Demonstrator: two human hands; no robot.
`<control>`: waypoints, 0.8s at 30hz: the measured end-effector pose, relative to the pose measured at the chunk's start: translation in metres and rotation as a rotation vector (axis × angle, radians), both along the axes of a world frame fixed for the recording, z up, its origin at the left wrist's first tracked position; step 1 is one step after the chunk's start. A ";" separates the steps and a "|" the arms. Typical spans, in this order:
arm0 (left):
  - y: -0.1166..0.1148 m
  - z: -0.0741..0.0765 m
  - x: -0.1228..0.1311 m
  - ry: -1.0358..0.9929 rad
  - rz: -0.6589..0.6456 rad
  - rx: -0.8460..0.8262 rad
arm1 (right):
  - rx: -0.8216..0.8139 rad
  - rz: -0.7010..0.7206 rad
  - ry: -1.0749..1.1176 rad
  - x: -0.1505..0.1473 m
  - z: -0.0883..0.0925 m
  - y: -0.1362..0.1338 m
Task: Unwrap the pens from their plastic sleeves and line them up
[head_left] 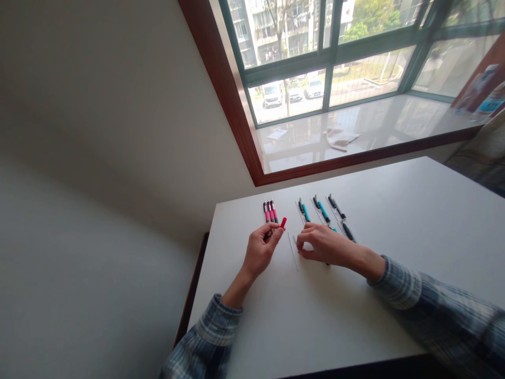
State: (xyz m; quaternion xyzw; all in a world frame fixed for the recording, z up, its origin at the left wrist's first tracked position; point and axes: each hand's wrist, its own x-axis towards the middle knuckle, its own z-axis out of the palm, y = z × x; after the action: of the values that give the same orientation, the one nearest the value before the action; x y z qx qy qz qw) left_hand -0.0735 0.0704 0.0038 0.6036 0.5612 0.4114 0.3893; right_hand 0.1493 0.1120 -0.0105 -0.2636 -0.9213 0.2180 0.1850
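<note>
Nearest to the camera is the left sleeve of a plaid shirt, and its cuff is cut off by the bottom of the view. The left hand is closed narrow around a red-tipped pen; the fingers hide most of the pen body, and only the red end and a little dark part can be seen. Just behind this hand, three red-and-black pens lie side by side on the white surface. Between the hands lies a thin clear plastic strip, not touching either hand. The right hand is curled low over the surface, with the fingers pointing down, and I cannot tell if it holds something. A dark piece shows under it, but it is too hidden to name. Behind this hand are two teal-and-black pens, each in a clear sleeve, and the end of one goes near the fingers. Further right are black pens in clear sleeves too, and it is hard to count them. The right sleeve comes in from the lower right edge.
</note>
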 end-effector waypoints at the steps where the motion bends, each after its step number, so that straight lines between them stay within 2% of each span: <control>1: 0.000 0.000 0.000 0.006 -0.002 0.000 | -0.006 -0.010 -0.003 0.000 0.000 -0.001; 5: -0.001 -0.001 0.000 0.022 0.001 0.000 | -0.027 -0.053 0.069 0.003 0.002 0.000; 12: -0.007 -0.003 0.001 0.152 -0.023 0.028 | -0.089 -0.238 0.342 0.007 0.010 0.003; 16: -0.009 -0.003 0.002 0.181 -0.046 0.037 | -0.290 -0.312 0.540 0.005 0.010 0.003; 20: -0.010 -0.002 0.003 0.217 -0.085 0.039 | -0.542 -0.293 0.735 0.002 0.009 0.002; 24: -0.011 -0.001 0.004 0.245 -0.128 0.041 | -0.619 -0.253 0.792 0.000 0.011 -0.001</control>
State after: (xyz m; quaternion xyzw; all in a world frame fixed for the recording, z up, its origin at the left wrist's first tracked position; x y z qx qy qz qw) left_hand -0.0692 0.0598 0.0030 0.6918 0.5564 0.3201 0.3307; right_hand 0.1491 0.1107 0.0005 -0.3125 -0.6340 0.5393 0.4578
